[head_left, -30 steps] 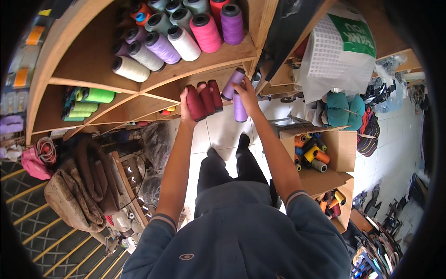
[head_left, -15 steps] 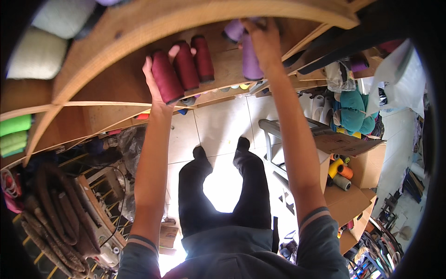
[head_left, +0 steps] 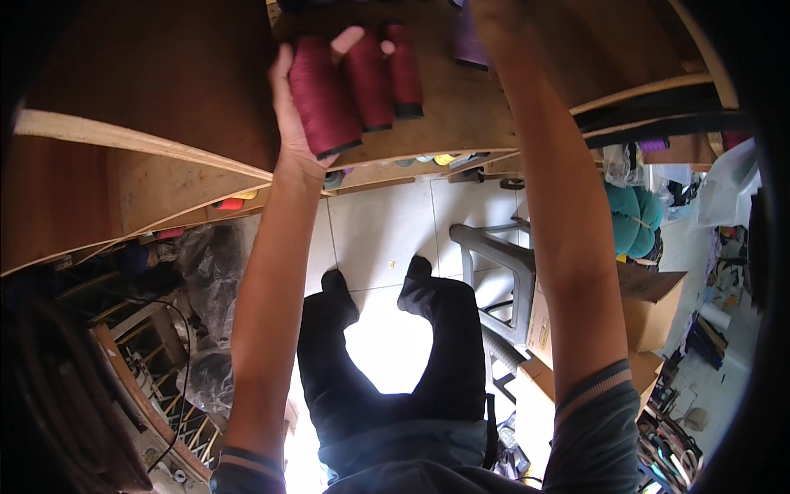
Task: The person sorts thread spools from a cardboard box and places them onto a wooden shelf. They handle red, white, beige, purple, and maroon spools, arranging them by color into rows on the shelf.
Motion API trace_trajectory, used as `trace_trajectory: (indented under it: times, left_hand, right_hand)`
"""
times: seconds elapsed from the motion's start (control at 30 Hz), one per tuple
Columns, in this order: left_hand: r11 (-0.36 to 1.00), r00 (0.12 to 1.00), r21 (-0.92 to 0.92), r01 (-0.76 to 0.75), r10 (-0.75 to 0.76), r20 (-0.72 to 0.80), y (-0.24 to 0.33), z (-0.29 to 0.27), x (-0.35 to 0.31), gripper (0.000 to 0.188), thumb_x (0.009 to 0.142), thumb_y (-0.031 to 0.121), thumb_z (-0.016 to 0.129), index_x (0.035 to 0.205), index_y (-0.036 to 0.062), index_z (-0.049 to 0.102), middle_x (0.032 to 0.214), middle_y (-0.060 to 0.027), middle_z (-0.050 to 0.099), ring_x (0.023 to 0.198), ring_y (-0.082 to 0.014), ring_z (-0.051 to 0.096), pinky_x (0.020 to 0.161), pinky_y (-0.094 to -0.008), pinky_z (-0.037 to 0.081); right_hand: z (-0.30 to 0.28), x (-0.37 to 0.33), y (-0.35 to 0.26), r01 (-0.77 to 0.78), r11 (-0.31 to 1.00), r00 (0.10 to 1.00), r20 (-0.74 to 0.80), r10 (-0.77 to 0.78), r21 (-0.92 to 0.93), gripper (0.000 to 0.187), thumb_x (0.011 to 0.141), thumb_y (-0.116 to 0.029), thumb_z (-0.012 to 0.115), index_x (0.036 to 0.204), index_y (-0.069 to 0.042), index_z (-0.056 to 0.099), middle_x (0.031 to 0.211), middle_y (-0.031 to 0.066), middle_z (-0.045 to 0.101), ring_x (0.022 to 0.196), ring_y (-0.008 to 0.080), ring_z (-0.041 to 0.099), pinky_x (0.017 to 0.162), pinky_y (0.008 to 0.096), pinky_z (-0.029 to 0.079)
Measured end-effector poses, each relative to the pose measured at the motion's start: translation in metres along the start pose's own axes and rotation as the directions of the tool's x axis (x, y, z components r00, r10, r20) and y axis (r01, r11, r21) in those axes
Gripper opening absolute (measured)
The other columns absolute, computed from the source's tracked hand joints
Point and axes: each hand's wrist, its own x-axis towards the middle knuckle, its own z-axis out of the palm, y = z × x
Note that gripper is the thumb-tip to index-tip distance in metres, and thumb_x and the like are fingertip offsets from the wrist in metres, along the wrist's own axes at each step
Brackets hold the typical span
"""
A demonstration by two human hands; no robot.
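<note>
Three maroon thread cones [head_left: 323, 99] with black bases are side by side in my left hand [head_left: 288, 111]. Its fingers are wrapped round them from behind, and fingertips poke out between the cones. My right hand [head_left: 500, 29] is up at the top edge, beside a purple thread cone [head_left: 471, 41]. That hand is dark and blurred with its fingers hidden, so whether it grips the purple cone I cannot make out. Both hands are at a wooden shelf [head_left: 461, 115].
Red and yellow spools [head_left: 229, 203] show on a lower shelf at left. Below my right arm are a grey plastic stool [head_left: 494, 247] and cardboard boxes [head_left: 654, 309]. A teal bundle [head_left: 632, 218] and a clear plastic bag [head_left: 728, 185] are at right. Dark plastic wrapping [head_left: 210, 272] lies at left.
The view has shifted, and both hands now appear higher and slightly further right. A second purple cone by my right hand has gone out of sight. My left hand still holds the maroon cones.
</note>
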Motion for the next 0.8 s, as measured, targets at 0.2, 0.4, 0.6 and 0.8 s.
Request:
trace_trajectory:
  times: [0.2,0.4,0.6,0.8]
  left_hand:
    - [0.999,0.998,-0.006,0.046,-0.046,0.046,-0.003,0.002,-0.005,0.079,0.087,0.068,0.031,0.125,0.0026,0.056,0.123,-0.0219,0.057,0.110,-0.0304,0.056,0.093,-0.0387,0.050]
    - [0.999,0.999,0.020,0.044,-0.044,-0.009,-0.006,0.001,-0.006,0.079,0.087,0.067,0.032,0.125,0.0026,0.056,0.122,-0.0217,0.057,0.110,-0.0301,0.057,0.091,-0.0384,0.050]
    - [0.995,1.000,0.101,0.013,-0.012,-0.015,-0.006,-0.005,-0.008,0.078,0.089,0.067,0.030,0.130,0.0030,0.048,0.131,-0.0273,0.048,0.121,-0.0350,0.049,0.101,-0.0413,0.043]
    - [0.999,1.000,0.028,0.030,-0.030,0.002,-0.011,-0.003,-0.007,0.077,0.089,0.066,0.031,0.128,0.0027,0.050,0.131,-0.0264,0.049,0.120,-0.0344,0.049,0.100,-0.0411,0.044]
  right_hand:
    - [0.022,0.026,0.009,0.044,0.998,0.998,0.042,-0.042,-0.046,0.039,0.080,-0.031,0.060,0.113,-0.010,0.062,0.110,0.0218,0.064,0.109,0.0376,0.059,0.095,0.0445,0.045]
    - [0.033,0.038,0.014,0.068,0.997,0.992,0.106,-0.063,-0.048,0.039,0.079,-0.031,0.062,0.111,-0.009,0.062,0.108,0.0216,0.065,0.107,0.0372,0.060,0.093,0.0431,0.046]
    - [0.028,0.022,0.002,0.046,0.999,0.997,0.056,-0.047,0.007,0.045,0.078,-0.037,0.067,0.111,-0.007,0.061,0.107,0.0239,0.064,0.106,0.0379,0.060,0.092,0.0429,0.046]
    - [0.017,-0.010,0.025,0.336,0.928,0.927,-0.232,-0.295,0.162,0.049,0.076,-0.029,0.074,0.110,0.001,0.055,0.103,0.0234,0.064,0.097,0.0353,0.063,0.083,0.0423,0.050]
